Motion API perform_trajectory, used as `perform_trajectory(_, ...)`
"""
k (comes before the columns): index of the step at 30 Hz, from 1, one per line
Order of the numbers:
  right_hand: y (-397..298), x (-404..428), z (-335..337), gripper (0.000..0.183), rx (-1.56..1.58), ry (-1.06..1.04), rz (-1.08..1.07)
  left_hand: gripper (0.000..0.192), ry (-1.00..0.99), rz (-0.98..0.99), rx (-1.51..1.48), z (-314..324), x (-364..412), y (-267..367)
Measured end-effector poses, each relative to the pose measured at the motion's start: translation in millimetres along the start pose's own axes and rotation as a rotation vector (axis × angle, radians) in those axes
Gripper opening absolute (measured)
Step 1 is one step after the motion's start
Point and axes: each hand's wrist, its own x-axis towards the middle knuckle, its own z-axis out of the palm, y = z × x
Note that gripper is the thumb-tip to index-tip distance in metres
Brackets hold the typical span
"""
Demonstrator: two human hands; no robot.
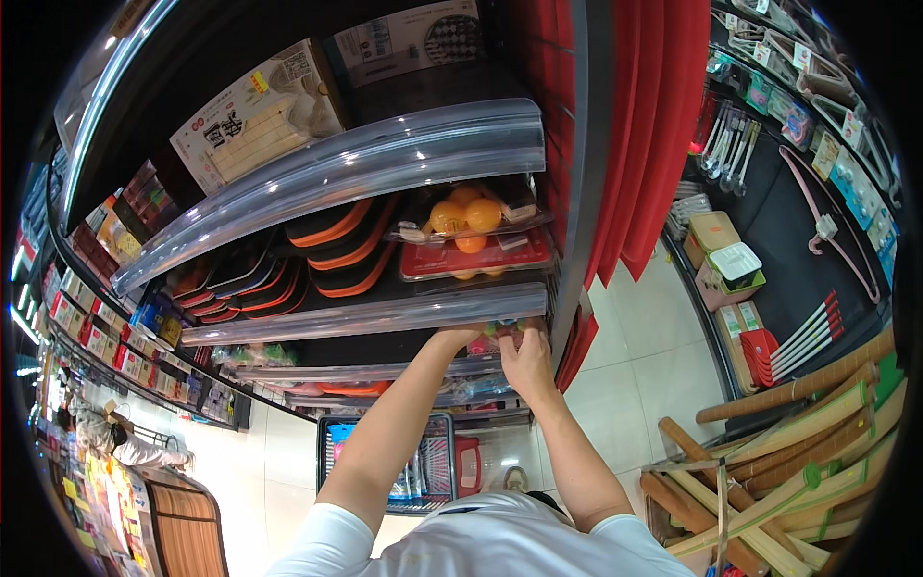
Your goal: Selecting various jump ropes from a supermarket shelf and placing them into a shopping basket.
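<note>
Both my arms reach into a store shelf beneath a clear plastic shelf edge (375, 315). My right hand (527, 355) is at the shelf's right end, its fingers at a small pink and green packaged item (484, 345); whether it grips the item is not plain. My left hand (463, 335) is mostly hidden under the shelf edge, on the left of the same item. On the shelf above lie orange balls in clear packs (465, 215), a red packaged set (472, 258) and several black cases with orange trim (346, 249).
A dark plastic shopping basket (453, 461) with blue packages stands on the floor below. Red panels (649, 144) hang beside the shelf at right. Rolled mats (779, 461) fill a rack at lower right. Another person (108, 436) is at far left.
</note>
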Motion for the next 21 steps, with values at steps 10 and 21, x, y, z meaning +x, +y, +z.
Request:
perform_trajectory(10,-2,-1,0,0.05,-0.005,0.003,0.055,0.032,0.081,-0.147,-0.308,-11,-13,11)
perform_trajectory(21,-5,-8,-1,0.068,-0.043,-0.002,-0.021,0.034,0.109,-0.116,-0.28,-6,-19,3)
